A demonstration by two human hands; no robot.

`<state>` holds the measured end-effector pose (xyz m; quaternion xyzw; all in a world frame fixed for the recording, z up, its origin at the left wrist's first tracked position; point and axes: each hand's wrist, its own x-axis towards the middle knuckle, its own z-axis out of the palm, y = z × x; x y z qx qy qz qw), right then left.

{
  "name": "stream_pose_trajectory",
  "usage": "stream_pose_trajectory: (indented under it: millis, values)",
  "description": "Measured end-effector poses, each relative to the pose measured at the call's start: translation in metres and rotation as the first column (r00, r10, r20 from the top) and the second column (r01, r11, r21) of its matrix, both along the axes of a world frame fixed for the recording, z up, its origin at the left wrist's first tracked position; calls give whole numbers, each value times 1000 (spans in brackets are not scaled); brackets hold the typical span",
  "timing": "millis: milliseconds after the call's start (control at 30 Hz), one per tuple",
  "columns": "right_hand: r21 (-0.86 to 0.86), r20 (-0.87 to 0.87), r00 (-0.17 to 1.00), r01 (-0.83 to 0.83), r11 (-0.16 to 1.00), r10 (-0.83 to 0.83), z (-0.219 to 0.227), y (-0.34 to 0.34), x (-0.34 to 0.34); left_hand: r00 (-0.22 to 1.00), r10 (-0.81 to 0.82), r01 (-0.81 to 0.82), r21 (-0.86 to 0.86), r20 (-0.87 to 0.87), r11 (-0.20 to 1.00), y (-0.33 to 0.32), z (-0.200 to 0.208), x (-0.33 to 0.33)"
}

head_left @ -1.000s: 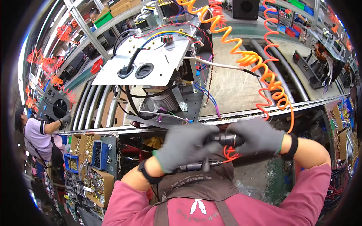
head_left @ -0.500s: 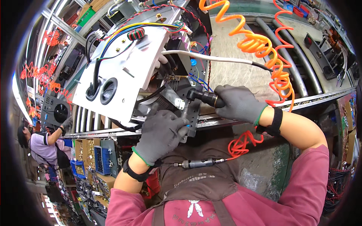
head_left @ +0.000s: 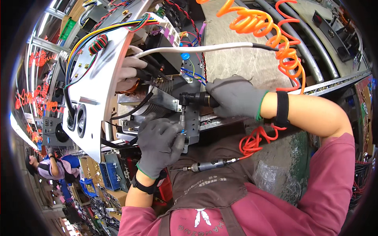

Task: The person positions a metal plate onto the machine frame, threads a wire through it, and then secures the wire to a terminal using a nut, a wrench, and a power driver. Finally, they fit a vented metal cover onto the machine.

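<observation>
Right-angle driver on bracket
Right hand (head_left: 236,96) fingers clamped round the driver (head_left: 195,100); left hand (head_left: 159,143) fingertips pinched together at its bit, against the metal bracket (head_left: 193,126).

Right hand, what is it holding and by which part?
The right hand grips a black angled power screwdriver around its body, behind the head. The left hand steadies the bit's lower end at the metal assembly.
</observation>
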<state>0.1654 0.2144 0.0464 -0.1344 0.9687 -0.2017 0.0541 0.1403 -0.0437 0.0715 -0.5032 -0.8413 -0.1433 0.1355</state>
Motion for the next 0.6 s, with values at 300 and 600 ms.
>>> stream_pose_trajectory:
  millis: [300, 600]
  values:
    - [134, -16, 982, -184, 974, 188, 19, 1, -13, 994, 34, -33, 19, -106, 999, 0, -10, -2]
    - [230, 219, 926, -356, 906, 308, 34, 0, -31, 989, 91, -85, 55, -114, 995, 4, -12, 1]
